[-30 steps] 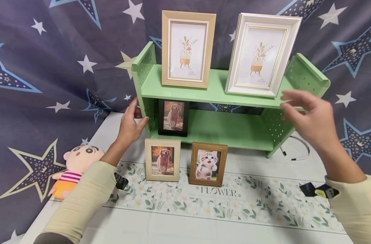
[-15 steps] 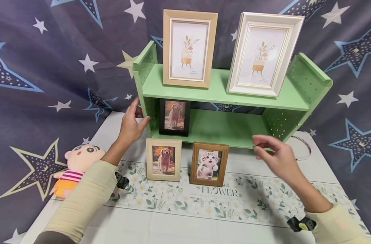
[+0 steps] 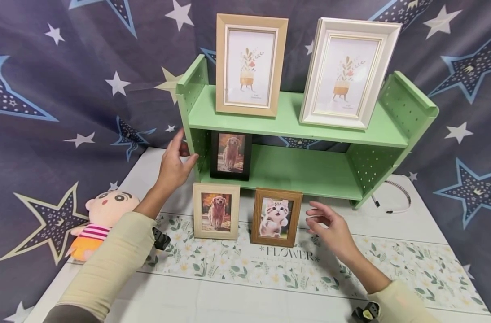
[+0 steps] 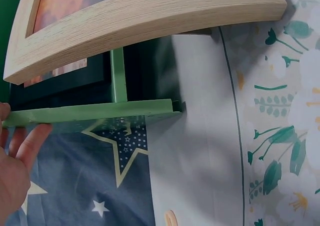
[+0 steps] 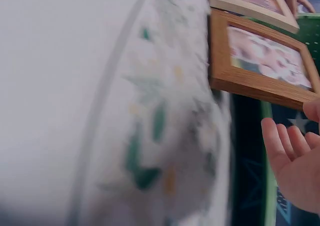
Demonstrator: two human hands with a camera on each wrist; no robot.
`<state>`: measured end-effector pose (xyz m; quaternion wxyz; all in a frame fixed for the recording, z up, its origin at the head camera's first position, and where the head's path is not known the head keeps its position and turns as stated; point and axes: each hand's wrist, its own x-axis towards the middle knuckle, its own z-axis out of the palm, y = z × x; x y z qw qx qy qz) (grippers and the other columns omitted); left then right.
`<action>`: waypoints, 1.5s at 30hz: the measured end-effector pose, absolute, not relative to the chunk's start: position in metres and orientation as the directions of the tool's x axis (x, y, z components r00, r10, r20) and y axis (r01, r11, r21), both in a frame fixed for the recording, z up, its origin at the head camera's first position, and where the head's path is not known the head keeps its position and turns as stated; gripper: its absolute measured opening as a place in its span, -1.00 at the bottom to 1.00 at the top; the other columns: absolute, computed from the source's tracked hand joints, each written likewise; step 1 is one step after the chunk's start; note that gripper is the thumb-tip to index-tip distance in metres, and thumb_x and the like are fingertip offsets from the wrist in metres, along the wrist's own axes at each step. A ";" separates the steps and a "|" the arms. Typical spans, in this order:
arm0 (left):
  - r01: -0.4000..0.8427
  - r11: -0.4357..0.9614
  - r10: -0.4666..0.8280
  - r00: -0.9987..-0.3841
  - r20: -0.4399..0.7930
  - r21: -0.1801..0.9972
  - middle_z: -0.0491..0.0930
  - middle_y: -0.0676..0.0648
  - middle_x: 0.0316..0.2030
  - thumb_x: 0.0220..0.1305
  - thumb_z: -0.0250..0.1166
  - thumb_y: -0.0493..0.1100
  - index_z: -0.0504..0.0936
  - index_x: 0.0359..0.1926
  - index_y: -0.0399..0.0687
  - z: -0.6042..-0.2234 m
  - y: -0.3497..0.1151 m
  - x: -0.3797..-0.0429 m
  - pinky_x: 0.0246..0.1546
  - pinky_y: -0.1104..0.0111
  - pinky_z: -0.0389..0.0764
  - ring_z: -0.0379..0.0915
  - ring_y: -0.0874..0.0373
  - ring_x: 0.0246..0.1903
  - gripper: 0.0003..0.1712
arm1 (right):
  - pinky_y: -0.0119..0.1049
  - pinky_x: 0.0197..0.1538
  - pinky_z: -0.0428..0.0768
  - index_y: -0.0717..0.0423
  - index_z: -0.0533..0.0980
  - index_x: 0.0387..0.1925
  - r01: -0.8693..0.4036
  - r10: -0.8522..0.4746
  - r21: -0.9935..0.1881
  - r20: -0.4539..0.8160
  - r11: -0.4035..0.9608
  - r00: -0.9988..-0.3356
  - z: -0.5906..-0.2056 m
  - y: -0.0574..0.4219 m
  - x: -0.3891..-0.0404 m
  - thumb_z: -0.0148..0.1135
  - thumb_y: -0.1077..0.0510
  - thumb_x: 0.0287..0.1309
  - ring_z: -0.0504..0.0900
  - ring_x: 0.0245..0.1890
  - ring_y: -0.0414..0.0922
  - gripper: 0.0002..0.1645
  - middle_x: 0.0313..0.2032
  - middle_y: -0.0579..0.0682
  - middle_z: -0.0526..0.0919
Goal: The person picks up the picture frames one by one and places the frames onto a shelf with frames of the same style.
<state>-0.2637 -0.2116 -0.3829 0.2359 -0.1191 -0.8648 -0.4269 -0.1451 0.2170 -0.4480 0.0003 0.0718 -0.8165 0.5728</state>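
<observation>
R hand [image 3: 331, 229] was spread, empty; brown frame [image 3: 275, 218] stood just left, long axis vert.; L hand [image 3: 173, 167] touched shelf's [image 3: 306, 172] left edge, hold unclear.

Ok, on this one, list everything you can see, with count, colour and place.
Shelf: 1, green, on the table
Tan frame: 1, shelf top, left
White frame: 1, shelf top, right
Black frame: 1, lower shelf, left
Cream frame: 1, before the shelf, left
Brown frame: 1, right of the cream frame
Doll: 1, multicoloured, table's left
Headband-like loop: 1, dark and pale, right of the shelf
Runner: 1, white floral, across the table
Table: 1, white, underneath
Backdrop: dark blue-grey with stars, behind
Wrist units: 2, black, one per wrist
Sleeves: 2, pale yellow, forearms
Left hand: 1, bare, gripping the shelf's left side
Right hand: 1, bare, just right of the brown frame
</observation>
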 end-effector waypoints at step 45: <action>0.414 0.617 0.007 -0.853 0.522 0.669 0.52 -0.36 -0.08 0.32 0.33 -0.36 0.09 0.60 -0.06 -0.380 -0.210 -0.263 0.08 -0.06 0.58 0.55 -0.26 -0.09 -0.07 | -0.18 -0.13 0.79 0.17 0.41 0.41 0.231 0.013 -0.967 -0.231 0.107 -0.973 -0.480 0.188 -0.135 0.30 0.44 0.22 0.76 -0.16 -0.14 -0.28 -0.04 0.10 0.68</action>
